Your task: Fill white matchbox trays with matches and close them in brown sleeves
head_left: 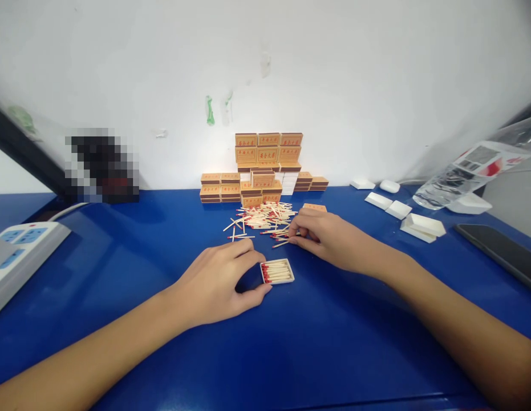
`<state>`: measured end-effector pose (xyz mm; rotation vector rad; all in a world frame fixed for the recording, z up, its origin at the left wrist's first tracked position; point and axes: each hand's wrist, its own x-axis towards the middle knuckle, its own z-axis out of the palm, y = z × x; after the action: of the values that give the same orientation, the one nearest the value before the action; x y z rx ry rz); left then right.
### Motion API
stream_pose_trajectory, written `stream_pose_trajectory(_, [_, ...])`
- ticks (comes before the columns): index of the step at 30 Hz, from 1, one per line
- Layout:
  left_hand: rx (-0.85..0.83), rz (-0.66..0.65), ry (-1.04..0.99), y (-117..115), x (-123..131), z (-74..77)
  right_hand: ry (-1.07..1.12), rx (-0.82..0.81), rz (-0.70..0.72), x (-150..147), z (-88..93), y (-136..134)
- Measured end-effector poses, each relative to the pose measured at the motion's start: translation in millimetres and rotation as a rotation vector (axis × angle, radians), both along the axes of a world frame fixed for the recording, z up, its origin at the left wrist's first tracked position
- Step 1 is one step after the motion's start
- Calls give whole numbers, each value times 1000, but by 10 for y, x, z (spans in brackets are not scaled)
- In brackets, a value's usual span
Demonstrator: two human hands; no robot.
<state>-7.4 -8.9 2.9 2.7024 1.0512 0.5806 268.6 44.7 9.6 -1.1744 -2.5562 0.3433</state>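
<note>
A small white matchbox tray lies on the blue table, with several red-tipped matches side by side in it. My left hand holds the tray's left end between thumb and forefinger. Beyond it spreads a loose heap of matches. At the heap's near right edge, my right hand is closed in a pinch on a match, its fingertips low over the table. Other matches lie right beside those fingers. Partly hidden behind the right hand is an orange matchbox.
Orange matchboxes are stacked against the white wall. Several white empty trays sit at the right, near a clear plastic bottle and a dark phone. A power strip occupies the left edge.
</note>
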Motion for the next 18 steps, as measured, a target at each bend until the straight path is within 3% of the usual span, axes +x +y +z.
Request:
stream_pose_trajectory(8, [-1, 16, 5, 6, -18, -6, 4, -77, -16, -72, 134, -118])
stream_pose_trajectory(18, [7, 20, 2, 27, -18, -14, 10, -207, 80, -240, 195, -414])
